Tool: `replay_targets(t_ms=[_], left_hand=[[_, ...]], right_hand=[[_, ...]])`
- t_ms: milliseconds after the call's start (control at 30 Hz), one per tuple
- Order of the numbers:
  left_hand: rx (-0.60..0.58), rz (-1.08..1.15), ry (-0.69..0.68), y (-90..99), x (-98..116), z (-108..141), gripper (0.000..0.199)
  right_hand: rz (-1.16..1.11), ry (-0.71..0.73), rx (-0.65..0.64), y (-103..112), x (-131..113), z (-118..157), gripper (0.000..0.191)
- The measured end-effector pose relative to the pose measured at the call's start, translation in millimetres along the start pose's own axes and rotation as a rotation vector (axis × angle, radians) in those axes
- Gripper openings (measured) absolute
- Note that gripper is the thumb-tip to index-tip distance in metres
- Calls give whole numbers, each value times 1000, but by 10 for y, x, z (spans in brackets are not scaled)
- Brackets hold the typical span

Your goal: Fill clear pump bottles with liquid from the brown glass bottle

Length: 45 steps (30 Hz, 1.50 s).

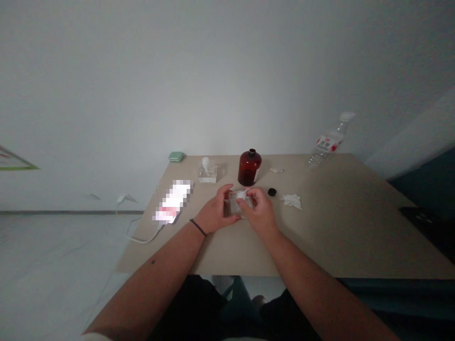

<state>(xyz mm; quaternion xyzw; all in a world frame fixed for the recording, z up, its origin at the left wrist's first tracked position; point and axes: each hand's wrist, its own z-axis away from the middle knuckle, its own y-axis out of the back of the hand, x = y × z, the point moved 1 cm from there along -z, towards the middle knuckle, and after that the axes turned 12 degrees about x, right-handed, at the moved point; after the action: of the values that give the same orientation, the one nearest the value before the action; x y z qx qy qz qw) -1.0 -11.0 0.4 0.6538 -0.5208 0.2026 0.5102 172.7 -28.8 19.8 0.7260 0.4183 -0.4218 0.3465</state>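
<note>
Clear square container (233, 206) sits between the two hands, over the table (327, 241); the left hand (215, 212) grips its sides between thumb and fingers; the right hand (263, 211) pinches its white top (241, 194); just beyond the grip stands an open-mouthed amber bottle (248, 169); right of the grip lie a round black cap (272, 192) and crumpled tissue (292, 201).

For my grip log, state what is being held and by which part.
A clear square container: the left hand holds its sides; the right hand has its fingers around its white top.
</note>
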Motion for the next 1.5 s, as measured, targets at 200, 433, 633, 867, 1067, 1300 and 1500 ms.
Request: replay_targets(t_ms=[200,433,633,867,1067,1300,1500], left_hand=[[7,-10,-32,-9,35,-13,93],[0,1,-54,-8,5,1,93],[-17,-75,-184,24,115,-28,84],[-66,-124,-204,23,169,-42,83],[-76,-110,-206,34,158,-38,81],[-78,-104,-230,34,149,-41,83],[-40,-65,-146,24,141,-17,91]], right_hand=[[355,115,6,-39,-158,-35,28],[306,209,-83,11,-108,-41,22],[17,209,-157,55,0,-91,16],[29,74,-80,4,49,-32,20],[-120,82,-160,10,172,-32,27],[-169,69,-260,54,174,-90,27],[-112,78,-217,63,103,-97,21]])
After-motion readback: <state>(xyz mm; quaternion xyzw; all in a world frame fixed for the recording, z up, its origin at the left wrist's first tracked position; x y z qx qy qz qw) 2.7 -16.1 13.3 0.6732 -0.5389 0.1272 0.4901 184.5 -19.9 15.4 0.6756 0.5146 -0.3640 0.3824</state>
